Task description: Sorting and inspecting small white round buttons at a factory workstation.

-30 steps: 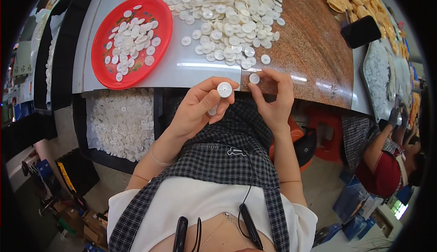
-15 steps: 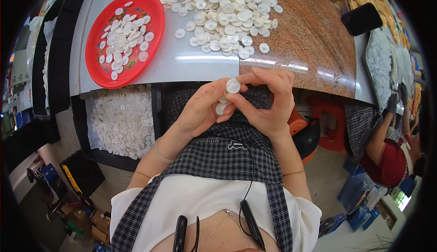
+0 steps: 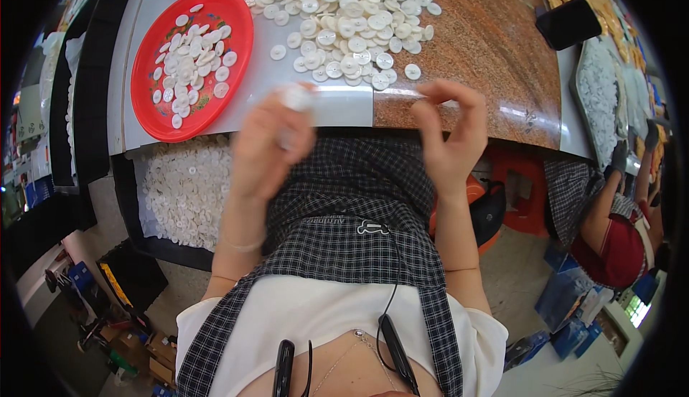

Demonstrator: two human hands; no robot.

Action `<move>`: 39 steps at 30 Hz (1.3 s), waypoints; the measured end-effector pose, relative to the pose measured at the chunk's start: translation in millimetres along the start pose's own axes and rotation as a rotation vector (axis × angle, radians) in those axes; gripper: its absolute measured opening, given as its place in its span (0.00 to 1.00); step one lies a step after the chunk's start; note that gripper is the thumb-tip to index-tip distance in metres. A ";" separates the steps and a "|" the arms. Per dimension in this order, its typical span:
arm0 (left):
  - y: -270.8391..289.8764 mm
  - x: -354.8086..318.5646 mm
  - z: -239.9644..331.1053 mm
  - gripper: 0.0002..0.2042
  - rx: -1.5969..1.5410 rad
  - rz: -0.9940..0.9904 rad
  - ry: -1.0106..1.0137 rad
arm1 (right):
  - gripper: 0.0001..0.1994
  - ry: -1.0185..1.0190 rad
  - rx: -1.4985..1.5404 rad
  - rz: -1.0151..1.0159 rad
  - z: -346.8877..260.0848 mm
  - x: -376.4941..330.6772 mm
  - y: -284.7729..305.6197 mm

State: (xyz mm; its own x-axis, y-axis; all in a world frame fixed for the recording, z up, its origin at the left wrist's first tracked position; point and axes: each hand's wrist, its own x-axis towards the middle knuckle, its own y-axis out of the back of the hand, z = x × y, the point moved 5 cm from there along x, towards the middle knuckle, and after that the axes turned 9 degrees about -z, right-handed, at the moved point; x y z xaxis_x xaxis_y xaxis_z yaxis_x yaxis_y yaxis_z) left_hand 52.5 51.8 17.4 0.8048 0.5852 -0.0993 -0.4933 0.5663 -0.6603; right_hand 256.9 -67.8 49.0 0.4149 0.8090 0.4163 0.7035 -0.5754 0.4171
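Your blurred left hand pinches a white disc; your empty right hand curls, fingers slightly parted, near the desk.

Both forearms extend forward, well apart; the left hand, blurred, has its fingers curled inward, while the right hand holds thumb and index finger apart.

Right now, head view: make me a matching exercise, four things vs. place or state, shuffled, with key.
1. Left hand
2. Right hand
3. Big red plate
4. Black phone

A. Carries many loose discs
B. Thumb and forefinger apart
C. Blurred, holding a white disc
D. At the brown surface's right edge

Pairs: 1-C, 2-B, 3-A, 4-D
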 end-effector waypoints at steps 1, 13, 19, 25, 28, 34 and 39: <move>13.2 -2.2 26.8 0.24 0.113 0.075 -0.129 | 0.15 -0.061 -0.044 0.033 7.1 3.2 6.1; 27.7 -8.2 30.8 0.12 -0.237 0.119 -0.206 | 0.19 0.075 -0.508 -0.339 4.3 -0.2 -2.7; -24.6 -6.1 -49.0 0.11 -0.308 -0.058 0.294 | 0.15 0.164 -0.368 -0.234 1.4 -33.9 -2.1; -47.1 -6.6 -66.9 0.20 -0.193 -0.213 0.344 | 0.11 -0.210 0.297 -0.173 -5.3 -27.3 -25.8; -40.9 -7.7 -65.9 0.24 -0.226 -0.285 0.302 | 0.14 -0.030 0.008 -0.302 -18.9 -13.8 -35.5; -39.5 -8.5 -60.8 0.27 -0.554 -0.273 0.322 | 0.10 0.020 -0.143 -0.177 -5.4 11.0 -38.3; -41.0 -8.7 -56.3 0.28 -0.759 -0.225 0.345 | 0.12 0.076 -0.383 -0.176 7.8 16.6 -42.4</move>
State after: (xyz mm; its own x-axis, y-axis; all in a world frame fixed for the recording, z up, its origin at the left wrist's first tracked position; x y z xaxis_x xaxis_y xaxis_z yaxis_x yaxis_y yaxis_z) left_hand 84.3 -9.2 3.4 0.9729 0.2268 -0.0460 -0.0552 0.0344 -0.9979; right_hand 238.5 -29.1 32.0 0.2539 0.8961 0.3641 0.4891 -0.4437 0.7509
